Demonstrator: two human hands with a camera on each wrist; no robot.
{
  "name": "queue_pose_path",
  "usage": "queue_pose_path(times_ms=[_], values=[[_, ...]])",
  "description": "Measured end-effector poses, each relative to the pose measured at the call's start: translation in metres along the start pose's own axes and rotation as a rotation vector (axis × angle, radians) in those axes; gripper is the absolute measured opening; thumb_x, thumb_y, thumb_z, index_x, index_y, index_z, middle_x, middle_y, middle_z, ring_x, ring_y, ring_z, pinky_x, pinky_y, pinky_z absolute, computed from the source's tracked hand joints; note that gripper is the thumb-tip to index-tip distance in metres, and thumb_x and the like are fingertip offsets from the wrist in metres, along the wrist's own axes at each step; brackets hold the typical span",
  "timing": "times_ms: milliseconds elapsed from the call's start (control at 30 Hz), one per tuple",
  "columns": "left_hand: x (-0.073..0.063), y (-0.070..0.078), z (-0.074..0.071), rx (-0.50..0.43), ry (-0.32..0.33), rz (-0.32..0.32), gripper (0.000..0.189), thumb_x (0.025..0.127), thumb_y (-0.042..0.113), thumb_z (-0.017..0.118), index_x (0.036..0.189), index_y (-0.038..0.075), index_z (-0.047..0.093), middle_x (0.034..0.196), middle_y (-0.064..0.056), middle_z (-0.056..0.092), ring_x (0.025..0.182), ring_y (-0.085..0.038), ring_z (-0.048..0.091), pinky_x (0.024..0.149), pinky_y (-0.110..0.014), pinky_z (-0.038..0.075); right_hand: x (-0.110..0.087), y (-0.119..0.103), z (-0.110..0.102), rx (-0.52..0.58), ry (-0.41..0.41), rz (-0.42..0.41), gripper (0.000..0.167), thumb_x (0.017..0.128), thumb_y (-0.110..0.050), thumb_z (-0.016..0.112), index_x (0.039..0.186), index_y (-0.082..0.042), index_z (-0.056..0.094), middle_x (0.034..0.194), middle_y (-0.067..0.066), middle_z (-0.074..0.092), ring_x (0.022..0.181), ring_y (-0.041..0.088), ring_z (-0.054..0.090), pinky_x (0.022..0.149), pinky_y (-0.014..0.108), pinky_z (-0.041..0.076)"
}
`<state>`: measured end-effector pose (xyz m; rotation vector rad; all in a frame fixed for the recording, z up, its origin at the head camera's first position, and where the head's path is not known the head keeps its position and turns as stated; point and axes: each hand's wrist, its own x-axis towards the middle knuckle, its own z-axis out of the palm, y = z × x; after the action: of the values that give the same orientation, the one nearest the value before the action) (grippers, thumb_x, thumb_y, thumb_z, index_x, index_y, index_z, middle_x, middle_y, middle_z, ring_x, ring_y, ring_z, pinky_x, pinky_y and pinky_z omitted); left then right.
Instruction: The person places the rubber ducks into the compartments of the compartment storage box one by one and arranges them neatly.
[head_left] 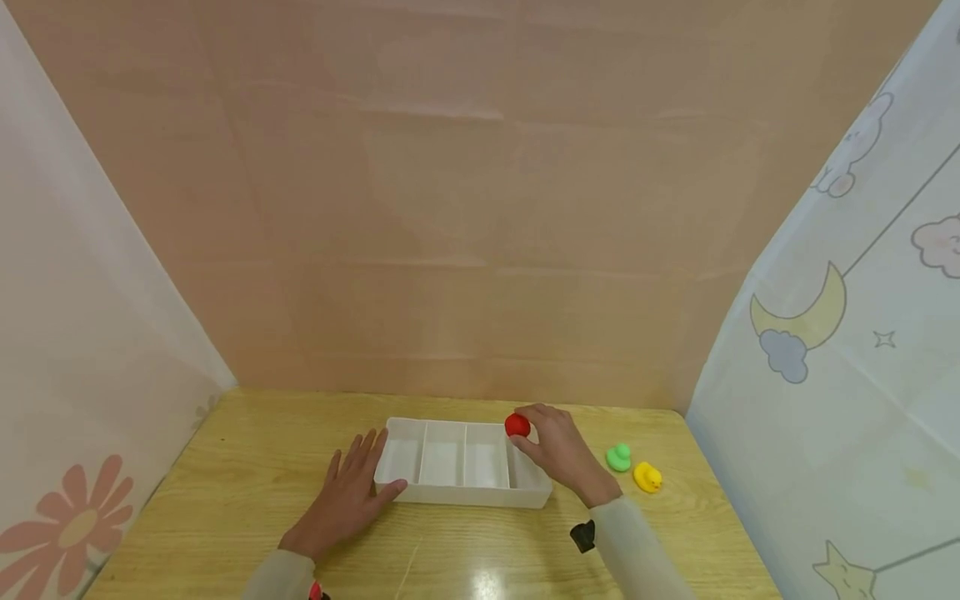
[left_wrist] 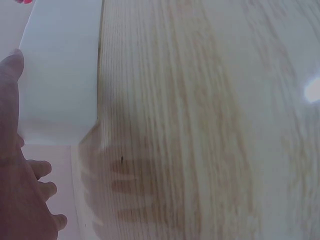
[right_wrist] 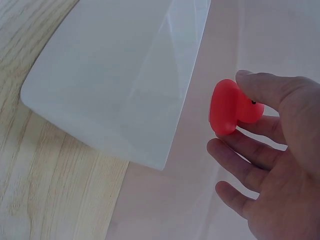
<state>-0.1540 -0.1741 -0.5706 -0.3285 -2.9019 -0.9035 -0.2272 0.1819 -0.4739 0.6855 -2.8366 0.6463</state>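
A white box (head_left: 472,496) with several compartments in a row stands on the table. Over its right end compartment, my right hand (head_left: 558,448) pinches a red rubber duck (head_left: 517,425) between thumb and fingers. In the right wrist view the duck (right_wrist: 225,107) is held above the box's rim, apart from the white wall (right_wrist: 115,75). My left hand (head_left: 345,497) rests against the box's left end with fingers straight and spread, the thumb at the front edge. The left wrist view shows that thumb (left_wrist: 12,65) touching the white side.
Right of the box, a green rubber duck (head_left: 618,457) and a yellow rubber duck (head_left: 647,477) sit on the wooden table (head_left: 450,550). A brown cloth (head_left: 480,250) hangs behind, with patterned sheets (head_left: 862,417) at both sides.
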Motion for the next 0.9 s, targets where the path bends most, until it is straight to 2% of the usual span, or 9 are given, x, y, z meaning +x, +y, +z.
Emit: queue_pose_path(times_ms=[133, 400, 667, 900], values=[[0.0, 0.001, -0.002, -0.006, -0.002, 0.001, 0.091, 0.105, 0.059, 0.058, 0.172, 0.01, 0.02, 0.176, -0.025, 0.025, 0.163, -0.052, 0.02, 0.124, -0.081, 0.011, 0.004, -0.006, 0.002, 0.004, 0.008, -0.031, 0.038, 0.092, -0.019, 0.085, 0.125, -0.003, 0.075, 0.12, 0.011, 0.078, 0.111, 0.034, 0.073, 0.103, 0.056, 0.054], [0.0, 0.003, -0.004, 0.005, 0.003, 0.001, 0.091, 0.105, 0.06, 0.058, 0.171, 0.01, 0.021, 0.175, -0.025, 0.027, 0.163, -0.053, 0.021, 0.124, -0.081, 0.012, 0.012, -0.02, 0.006, 0.054, -0.029, -0.04, 0.039, 0.094, -0.022, 0.083, 0.128, -0.004, 0.074, 0.126, 0.012, 0.077, 0.117, 0.035, 0.07, 0.109, 0.058, 0.051], [0.0, 0.003, -0.002, -0.002, -0.011, -0.012, 0.091, 0.104, 0.06, 0.058, 0.172, 0.011, 0.02, 0.176, -0.024, 0.026, 0.163, -0.052, 0.02, 0.124, -0.081, 0.011, 0.019, -0.034, 0.014, 0.021, -0.021, -0.115, 0.036, 0.093, -0.023, 0.084, 0.124, -0.004, 0.075, 0.121, 0.011, 0.078, 0.111, 0.032, 0.072, 0.101, 0.054, 0.054], [0.001, 0.005, -0.002, -0.011, -0.009, -0.007, 0.091, 0.104, 0.06, 0.058, 0.172, 0.011, 0.02, 0.176, -0.024, 0.026, 0.163, -0.052, 0.02, 0.124, -0.081, 0.011, 0.024, -0.043, 0.017, 0.039, -0.051, -0.108, 0.039, 0.095, -0.027, 0.082, 0.126, -0.004, 0.074, 0.124, 0.011, 0.077, 0.113, 0.032, 0.071, 0.104, 0.054, 0.054]])
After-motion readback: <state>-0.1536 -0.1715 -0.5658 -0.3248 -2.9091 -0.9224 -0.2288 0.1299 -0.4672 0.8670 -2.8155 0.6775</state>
